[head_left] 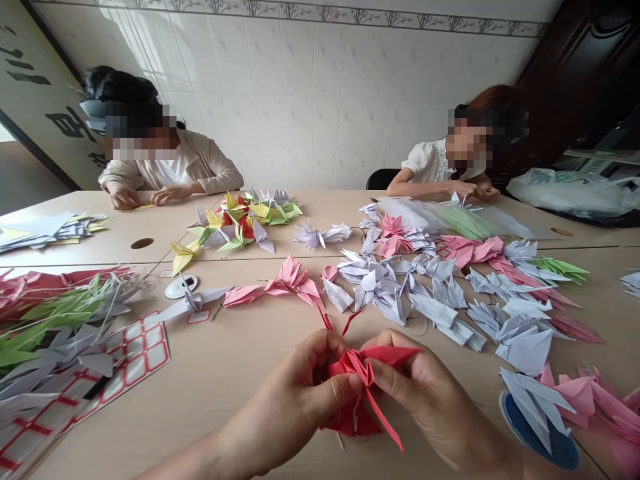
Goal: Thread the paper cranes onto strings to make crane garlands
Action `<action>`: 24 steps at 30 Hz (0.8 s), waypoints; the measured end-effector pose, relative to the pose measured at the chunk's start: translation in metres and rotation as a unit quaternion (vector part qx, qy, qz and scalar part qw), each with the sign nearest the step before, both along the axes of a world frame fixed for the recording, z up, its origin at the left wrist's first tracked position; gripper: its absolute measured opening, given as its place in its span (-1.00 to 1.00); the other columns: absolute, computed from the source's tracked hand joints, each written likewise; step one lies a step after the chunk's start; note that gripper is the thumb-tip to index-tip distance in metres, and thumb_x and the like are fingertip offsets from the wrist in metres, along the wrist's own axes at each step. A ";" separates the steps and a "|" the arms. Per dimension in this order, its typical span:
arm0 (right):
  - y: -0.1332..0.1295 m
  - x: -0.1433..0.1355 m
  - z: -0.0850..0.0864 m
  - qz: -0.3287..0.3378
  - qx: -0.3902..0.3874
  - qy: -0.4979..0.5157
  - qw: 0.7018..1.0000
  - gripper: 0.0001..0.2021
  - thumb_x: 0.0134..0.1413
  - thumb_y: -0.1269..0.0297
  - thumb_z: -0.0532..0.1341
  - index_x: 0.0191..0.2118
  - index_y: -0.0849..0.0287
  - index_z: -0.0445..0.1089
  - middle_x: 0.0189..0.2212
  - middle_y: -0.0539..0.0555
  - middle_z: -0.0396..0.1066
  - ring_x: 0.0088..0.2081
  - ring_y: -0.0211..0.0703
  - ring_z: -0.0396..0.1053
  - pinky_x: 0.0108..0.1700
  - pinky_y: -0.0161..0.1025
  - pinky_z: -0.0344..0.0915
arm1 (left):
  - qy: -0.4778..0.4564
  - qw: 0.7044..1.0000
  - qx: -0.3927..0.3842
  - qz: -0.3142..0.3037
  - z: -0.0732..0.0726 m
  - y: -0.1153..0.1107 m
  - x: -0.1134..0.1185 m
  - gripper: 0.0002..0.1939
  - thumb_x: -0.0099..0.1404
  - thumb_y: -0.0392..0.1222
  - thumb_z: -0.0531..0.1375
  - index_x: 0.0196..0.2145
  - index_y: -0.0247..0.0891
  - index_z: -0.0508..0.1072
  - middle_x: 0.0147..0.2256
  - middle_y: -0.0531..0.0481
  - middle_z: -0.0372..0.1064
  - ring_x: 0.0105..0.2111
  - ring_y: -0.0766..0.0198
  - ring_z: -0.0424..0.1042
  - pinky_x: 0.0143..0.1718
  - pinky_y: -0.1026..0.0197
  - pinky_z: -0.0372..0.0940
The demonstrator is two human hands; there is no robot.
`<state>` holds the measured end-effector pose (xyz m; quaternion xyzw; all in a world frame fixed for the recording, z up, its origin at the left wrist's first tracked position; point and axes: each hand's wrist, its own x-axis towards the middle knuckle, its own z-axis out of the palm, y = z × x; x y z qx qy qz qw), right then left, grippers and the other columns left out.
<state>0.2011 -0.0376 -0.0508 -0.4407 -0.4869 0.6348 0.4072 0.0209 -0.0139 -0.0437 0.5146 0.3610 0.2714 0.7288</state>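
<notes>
Red folded paper cranes, bunched together, are held between my two hands above the near part of the table. My left hand is closed, its thumb and fingers pinching the bunch from the left. From the right, my right hand grips the same bunch, thumb pressed on the folds. Thin red points stick out at the far side and one hangs toward me. A pale thread shows below the bunch. Just beyond my hands lie pink paper cranes and a spread of pale lilac paper cranes.
Two people sit across the table. Multicoloured cranes lie before the left person, near stacked paper sheets. Strung cranes cover red-framed label sheets at left. A blue disc and a plastic bag are at right.
</notes>
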 end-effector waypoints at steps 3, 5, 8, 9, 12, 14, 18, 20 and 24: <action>0.001 0.000 -0.001 0.007 -0.002 0.016 1.000 -0.76 0.14 0.09 0.23 -0.33 0.17 0.33 -0.38 -0.02 0.31 -0.32 -0.22 0.26 -0.26 -0.26 0.21 | 0.012 1.000 -0.003 0.011 0.000 0.000 0.000 -0.69 0.24 0.02 0.22 -0.32 -0.27 0.25 -0.49 0.14 0.18 -0.53 0.45 0.16 -0.50 0.33 0.09; 0.001 0.001 -0.001 0.007 -0.002 0.021 1.000 -0.78 0.14 0.10 0.24 -0.33 0.17 0.33 -0.37 -0.02 0.31 -0.31 -0.23 0.26 -0.25 -0.26 0.21 | 0.012 1.000 -0.016 0.013 0.000 0.000 -0.001 -0.68 0.24 0.02 0.23 -0.30 -0.27 0.25 -0.47 0.12 0.20 -0.52 0.44 0.19 -0.48 0.33 0.10; 0.001 0.001 -0.003 -0.007 -0.002 0.019 1.000 -0.78 0.12 0.11 0.26 -0.33 0.17 0.34 -0.39 -0.04 0.30 -0.32 -0.24 0.23 -0.25 -0.27 0.20 | -0.001 0.999 -0.043 0.011 0.002 0.002 0.000 -0.66 0.18 -0.02 0.29 -0.28 -0.27 0.25 -0.43 0.09 0.24 -0.47 0.40 0.25 -0.44 0.30 0.16; 0.001 0.002 -0.004 -0.011 -0.002 0.019 1.000 -0.77 0.12 0.11 0.26 -0.33 0.17 0.34 -0.40 -0.05 0.29 -0.33 -0.25 0.22 -0.26 -0.28 0.20 | -0.003 0.999 -0.049 0.012 0.002 0.002 0.000 -0.65 0.15 -0.05 0.31 -0.28 -0.27 0.25 -0.43 0.09 0.25 -0.47 0.40 0.26 -0.43 0.30 0.17; 0.001 0.002 -0.005 -0.014 -0.003 0.019 1.000 -0.76 0.11 0.10 0.27 -0.33 0.17 0.33 -0.42 -0.06 0.27 -0.35 -0.27 0.20 -0.29 -0.30 0.18 | -0.004 0.998 -0.053 0.018 0.003 0.003 0.001 -0.65 0.12 -0.09 0.33 -0.29 -0.27 0.25 -0.45 0.10 0.25 -0.49 0.42 0.24 -0.46 0.32 0.15; 0.002 0.002 -0.005 -0.008 -0.007 0.019 1.000 -0.76 0.10 0.10 0.27 -0.34 0.17 0.33 -0.42 -0.06 0.27 -0.36 -0.27 0.20 -0.30 -0.30 0.17 | -0.006 0.999 -0.049 0.018 0.003 0.003 0.002 -0.66 0.13 -0.10 0.32 -0.30 -0.27 0.25 -0.47 0.12 0.23 -0.52 0.44 0.20 -0.49 0.34 0.12; 0.001 0.003 -0.003 0.001 -0.011 0.019 1.000 -0.77 0.12 0.10 0.25 -0.34 0.17 0.33 -0.42 -0.06 0.27 -0.35 -0.26 0.22 -0.29 -0.30 0.18 | -0.003 1.000 -0.025 0.010 0.002 0.001 0.000 -0.70 0.20 -0.05 0.27 -0.30 -0.28 0.27 -0.47 0.12 0.21 -0.51 0.45 0.18 -0.47 0.35 0.12; -0.001 0.003 -0.002 -0.004 -0.008 0.012 1.000 -0.76 0.13 0.09 0.25 -0.35 0.17 0.32 -0.42 -0.04 0.28 -0.34 -0.23 0.25 -0.29 -0.28 0.19 | 0.001 1.000 -0.007 0.006 0.001 0.000 -0.001 -0.70 0.25 0.00 0.22 -0.29 -0.28 0.29 -0.46 0.11 0.22 -0.52 0.45 0.18 -0.47 0.34 0.12; -0.002 0.002 0.001 -0.013 -0.005 -0.013 1.000 -0.73 0.09 0.06 0.26 -0.37 0.17 0.33 -0.41 -0.01 0.32 -0.34 -0.19 0.29 -0.32 -0.28 0.21 | 0.015 1.000 0.009 0.001 0.002 0.000 -0.001 -0.68 0.26 0.05 0.20 -0.30 -0.28 0.28 -0.49 0.11 0.21 -0.53 0.43 0.18 -0.50 0.34 0.09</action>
